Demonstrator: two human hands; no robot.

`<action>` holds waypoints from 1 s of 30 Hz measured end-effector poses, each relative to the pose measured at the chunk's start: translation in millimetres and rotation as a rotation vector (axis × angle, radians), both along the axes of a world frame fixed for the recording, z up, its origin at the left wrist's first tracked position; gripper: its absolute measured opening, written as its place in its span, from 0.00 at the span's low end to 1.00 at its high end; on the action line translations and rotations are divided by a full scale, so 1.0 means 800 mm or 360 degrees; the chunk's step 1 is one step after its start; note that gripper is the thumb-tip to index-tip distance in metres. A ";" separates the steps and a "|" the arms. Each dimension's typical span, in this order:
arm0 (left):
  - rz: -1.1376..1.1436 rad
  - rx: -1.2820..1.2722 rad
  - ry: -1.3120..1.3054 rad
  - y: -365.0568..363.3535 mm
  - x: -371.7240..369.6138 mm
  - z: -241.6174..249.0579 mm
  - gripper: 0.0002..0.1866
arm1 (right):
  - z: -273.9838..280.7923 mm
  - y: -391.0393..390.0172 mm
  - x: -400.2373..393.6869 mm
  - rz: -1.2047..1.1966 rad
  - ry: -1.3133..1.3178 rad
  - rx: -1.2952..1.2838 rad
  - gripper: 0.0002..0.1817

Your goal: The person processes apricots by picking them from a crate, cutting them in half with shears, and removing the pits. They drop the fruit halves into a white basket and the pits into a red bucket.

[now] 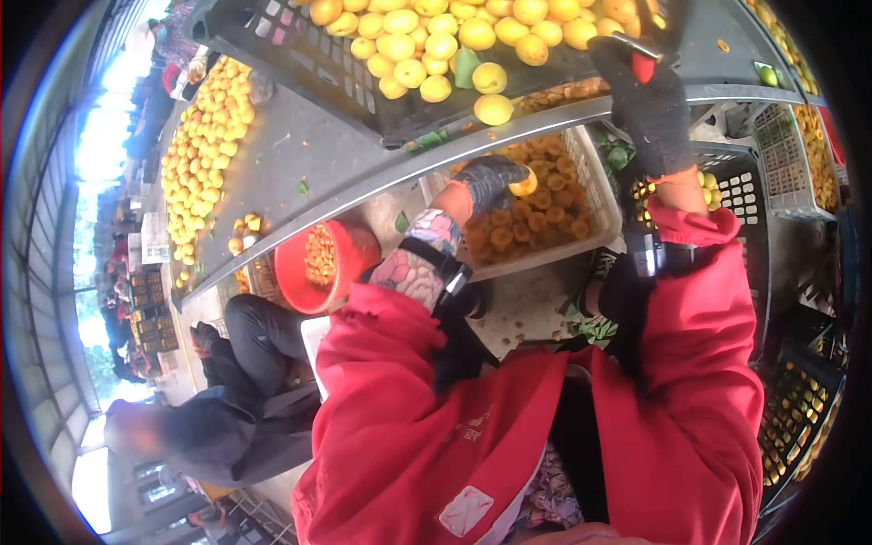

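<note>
My left hand (493,182), in a dark glove, is closed around a cut yellow apricot piece (523,183) above a white plastic crate (604,204). Many orange apricot halves (531,213) fill that crate. My right hand (652,113), also gloved, grips a small knife (643,67) whose red handle and metal blade show near the table edge. Whole yellow apricots (440,45) are heaped by a black crate (313,77) tipped on its side on the table, close to my right hand. A single apricot (493,110) lies near the metal rim.
A red bucket (363,250) with orange pieces stands left of the white crate. More apricots (209,136) cover the grey table (282,154) at left. A person in dark clothes (236,436) sits at lower left. Black crates (799,427) stand at right.
</note>
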State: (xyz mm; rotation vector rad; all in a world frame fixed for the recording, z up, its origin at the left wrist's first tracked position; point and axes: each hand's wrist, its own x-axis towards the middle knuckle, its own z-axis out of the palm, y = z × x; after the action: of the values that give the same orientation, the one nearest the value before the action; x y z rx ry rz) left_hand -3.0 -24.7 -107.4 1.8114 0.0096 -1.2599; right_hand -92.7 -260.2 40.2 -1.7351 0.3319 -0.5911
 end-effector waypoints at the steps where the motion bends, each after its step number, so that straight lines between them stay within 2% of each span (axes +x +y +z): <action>1: -0.0137 0.0266 -0.0138 -0.001 0.009 0.001 0.24 | -0.001 0.004 0.002 -0.0016 -0.0041 -0.0003 0.14; 4: -0.0176 0.0475 -0.0521 0.018 0.033 -0.055 0.26 | -0.003 0.013 0.006 -0.0077 -0.0171 -0.0015 0.12; 7: -0.0545 0.0939 -0.1493 0.050 0.047 -0.145 0.26 | -0.006 0.013 0.009 -0.0169 -0.0298 -0.0046 0.11; 8: -0.0405 0.0998 -0.1383 0.053 0.045 -0.158 0.26 | -0.008 0.010 0.011 -0.0170 -0.0286 -0.0126 0.11; 13: -0.0559 0.1306 -0.1250 0.076 0.032 -0.204 0.25 | -0.021 -0.006 0.014 -0.0165 -0.0186 -0.0528 0.14; 16: -0.0658 0.1396 -0.1162 0.088 0.032 -0.216 0.25 | -0.026 -0.003 0.016 -0.0109 -0.0264 -0.0402 0.15; 22: -0.0777 0.1459 -0.1038 0.088 0.037 -0.232 0.25 | -0.028 -0.007 0.014 -0.0116 -0.0111 -0.0616 0.16; 30: -0.0912 0.1452 -0.0935 0.085 0.037 -0.245 0.24 | -0.021 0.000 0.011 -0.0082 -0.0036 -0.0576 0.16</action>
State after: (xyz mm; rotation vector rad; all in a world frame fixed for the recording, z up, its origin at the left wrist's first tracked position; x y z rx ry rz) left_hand 26.5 43.5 -303.0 3.0948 -0.3313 -1.1085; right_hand -84.1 -260.5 23.8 -2.0691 0.2648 -0.7423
